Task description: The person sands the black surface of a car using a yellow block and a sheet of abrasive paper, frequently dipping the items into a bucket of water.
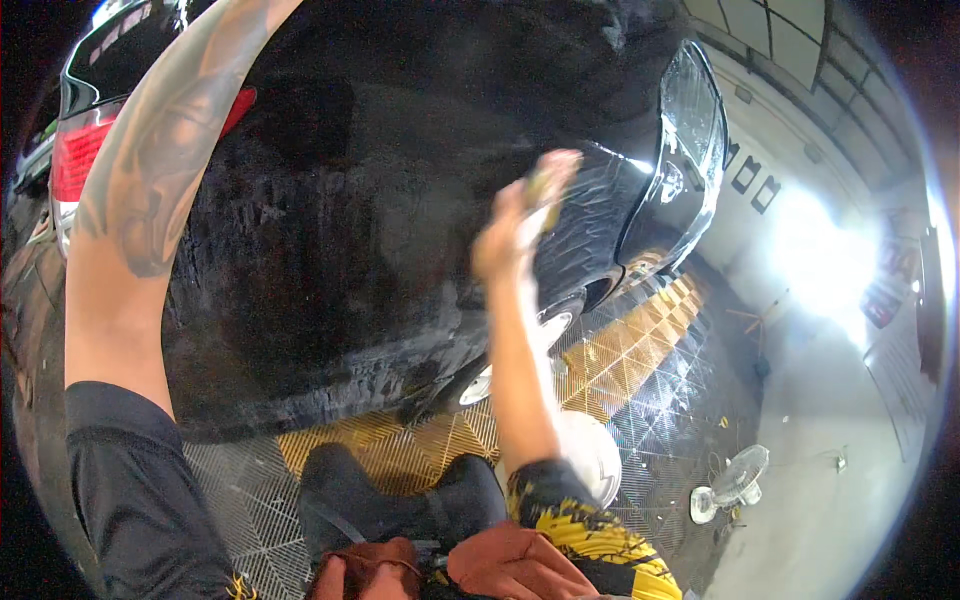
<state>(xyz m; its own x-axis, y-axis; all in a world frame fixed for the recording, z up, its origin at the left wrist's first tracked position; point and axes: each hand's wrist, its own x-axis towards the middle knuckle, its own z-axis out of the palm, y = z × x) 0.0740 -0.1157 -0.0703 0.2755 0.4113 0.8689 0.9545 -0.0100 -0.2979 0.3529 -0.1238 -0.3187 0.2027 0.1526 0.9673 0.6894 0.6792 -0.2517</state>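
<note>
A black car's rear bumper (330,250) fills most of the view, its dark surface streaked with whitish film and wet marks. My right hand (505,230), smeared by motion, is closed on a small yellowish sponge-like pad (545,190) at the bumper's right corner. The pad's exact kind is too blurred to tell. Up the left side stretches my tattooed left forearm (160,180), passing in front of the red tail light (80,150); the hand itself lies beyond the top edge.
A round white bucket-like thing (590,450) stands right of my knees (400,500). Grid tiles, yellow and dark, cover the floor (640,350). A white fan (740,475) is by the wall at right, near a bright light (820,255). The car's wheel (480,385) shows below.
</note>
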